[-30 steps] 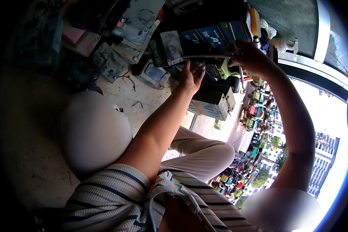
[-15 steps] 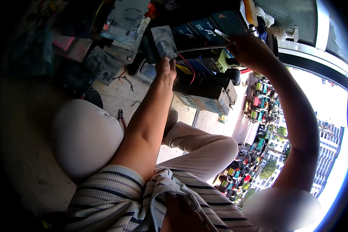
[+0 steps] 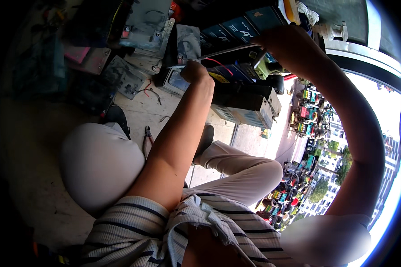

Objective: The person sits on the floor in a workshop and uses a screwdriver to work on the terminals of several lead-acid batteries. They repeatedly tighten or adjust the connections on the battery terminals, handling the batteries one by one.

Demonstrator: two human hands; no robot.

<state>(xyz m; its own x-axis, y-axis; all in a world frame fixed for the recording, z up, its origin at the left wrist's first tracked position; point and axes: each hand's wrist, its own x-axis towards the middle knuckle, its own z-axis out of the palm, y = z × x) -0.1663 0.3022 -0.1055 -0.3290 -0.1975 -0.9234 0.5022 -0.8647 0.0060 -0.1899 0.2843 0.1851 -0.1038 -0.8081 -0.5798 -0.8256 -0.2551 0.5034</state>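
My left hand (image 3: pixel 195 72) is closed in a fist on the near end of a thin grey metal strip (image 3: pixel 229 50). The strip runs up and to the right over a stack of black and blue battery cases (image 3: pixel 247 95). My right hand (image 3: pixel 276 42) grips the strip's far end, above a yellow-green part (image 3: pixel 265 66) on top of the cases. A red wire (image 3: pixel 218 62) loops just right of my left fist. Both forearms reach forward over my bent knees.
Red-handled pliers (image 3: pixel 147 137) lie on the concrete floor by my left knee. A grey battery (image 3: pixel 147 24), a pink box (image 3: pixel 78 53) and flat plates (image 3: pixel 124 78) crowd the back left. At right a window edge (image 3: pixel 365 66) overlooks a street far below.
My left hand, spread open over the cases a second ago, has closed into a fist on the strip. Both hands have shifted upward and leftward in the picture.
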